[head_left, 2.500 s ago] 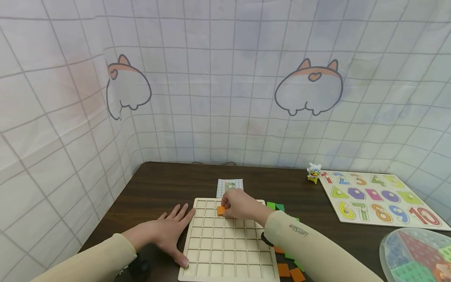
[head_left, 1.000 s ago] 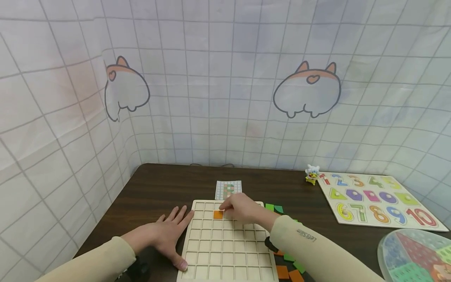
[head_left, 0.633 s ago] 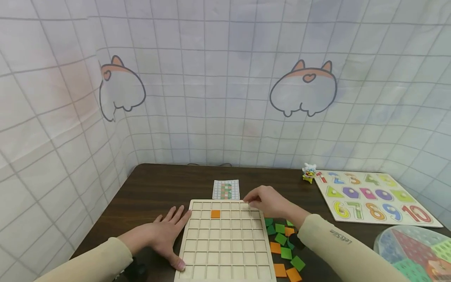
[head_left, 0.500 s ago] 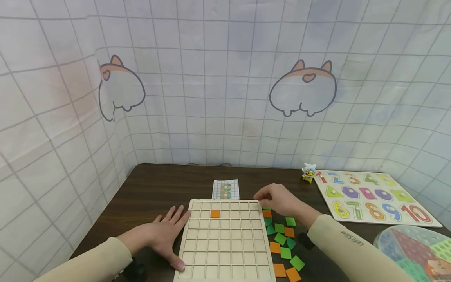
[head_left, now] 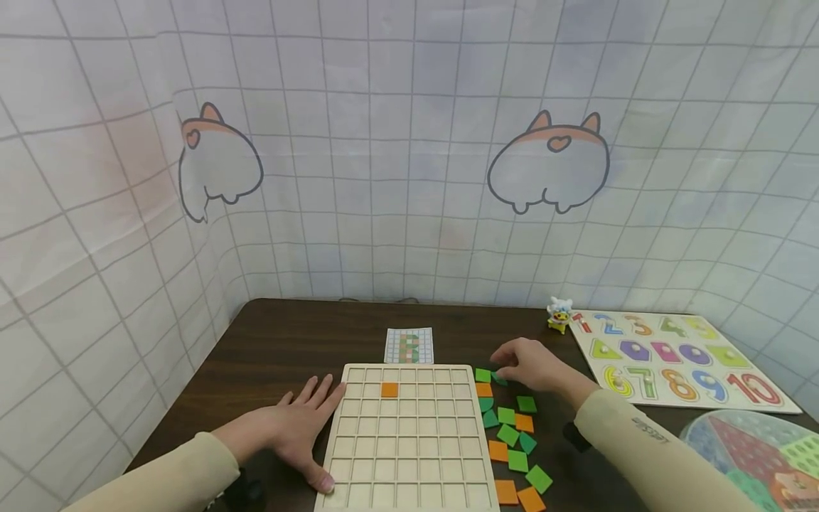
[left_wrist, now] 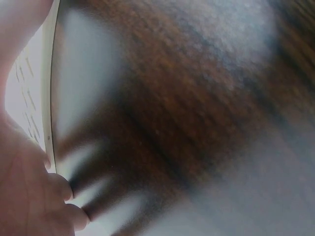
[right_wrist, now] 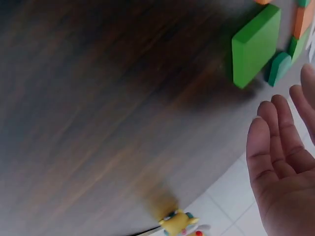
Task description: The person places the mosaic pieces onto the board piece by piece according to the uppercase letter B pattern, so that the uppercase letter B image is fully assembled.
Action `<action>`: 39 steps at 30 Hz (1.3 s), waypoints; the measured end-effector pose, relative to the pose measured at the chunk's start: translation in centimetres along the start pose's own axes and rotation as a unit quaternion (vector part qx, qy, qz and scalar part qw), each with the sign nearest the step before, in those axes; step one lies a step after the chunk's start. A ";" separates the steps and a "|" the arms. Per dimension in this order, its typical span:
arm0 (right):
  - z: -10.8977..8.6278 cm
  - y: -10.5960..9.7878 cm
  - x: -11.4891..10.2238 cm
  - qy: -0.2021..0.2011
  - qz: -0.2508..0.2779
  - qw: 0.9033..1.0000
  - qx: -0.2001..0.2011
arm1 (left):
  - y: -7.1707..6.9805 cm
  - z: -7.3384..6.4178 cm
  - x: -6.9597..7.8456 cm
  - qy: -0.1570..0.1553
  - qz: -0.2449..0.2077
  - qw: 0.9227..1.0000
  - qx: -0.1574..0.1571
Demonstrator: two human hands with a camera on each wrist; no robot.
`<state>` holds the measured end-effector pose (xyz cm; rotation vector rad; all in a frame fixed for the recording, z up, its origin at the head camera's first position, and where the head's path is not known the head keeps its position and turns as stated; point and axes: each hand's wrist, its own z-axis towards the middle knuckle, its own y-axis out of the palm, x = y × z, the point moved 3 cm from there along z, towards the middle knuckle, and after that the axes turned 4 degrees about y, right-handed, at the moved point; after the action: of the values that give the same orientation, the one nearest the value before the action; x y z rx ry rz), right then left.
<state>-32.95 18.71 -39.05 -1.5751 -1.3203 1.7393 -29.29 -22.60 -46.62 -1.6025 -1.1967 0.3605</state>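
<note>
A pale wooden grid board (head_left: 410, 447) lies on the dark table, with one orange square tile (head_left: 389, 390) in a cell of its second row from the back. My left hand (head_left: 296, 431) rests with spread fingers along the board's left edge, thumb on the frame. Beyond the board's right side, my right hand (head_left: 534, 366) is over the table with nothing in its loosely bent fingers. A dark green rounded tile (head_left: 499, 380) lies just under its fingertips, beside a light green square tile (head_left: 483, 375). In the right wrist view, another green square tile (right_wrist: 256, 46) is near the fingers.
Several orange and green tiles (head_left: 517, 461) lie scattered along the board's right side. A small pattern card (head_left: 409, 346) is behind the board. Farther right are a toy figure (head_left: 559, 315), a number puzzle board (head_left: 681, 359) and a round clear container (head_left: 748, 455).
My right hand pressed the orange tile into the board, let go of it and moved right, to over the loose tiles. My left hand has stayed at the board's edge.
</note>
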 end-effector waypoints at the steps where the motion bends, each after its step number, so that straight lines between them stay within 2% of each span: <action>1: 0.2 0.2 -0.1 -0.001 0.000 1.000 -0.004 | 0.0 0.0 0.0 0.000 -0.001 1.000 0.000; 4: 0.7 0.5 -0.5 -0.010 -0.009 1.000 -0.018 | 0.0 0.0 -0.2 0.000 -0.001 1.000 0.000; 12: 2.0 0.6 -0.8 0.009 -0.033 0.999 -0.031 | 0.0 0.0 -0.1 -0.001 -0.002 1.000 -0.002; 21: 2.3 0.4 -1.3 0.023 -0.034 0.999 -0.033 | -0.2 -0.2 0.4 -0.004 0.001 1.000 0.001; 31: 2.4 0.6 -1.2 0.019 -0.038 0.999 -0.032 | 0.4 0.4 -0.7 0.009 -0.004 1.000 -0.001; 39: 2.5 0.5 -1.2 0.022 -0.049 0.998 -0.032 | 0.2 0.2 -0.4 0.006 -0.007 1.000 -0.003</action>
<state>-34.81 16.63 -39.15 -1.5473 -1.4204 1.6106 -29.52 -22.84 -46.96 -1.5996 -1.1999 0.3383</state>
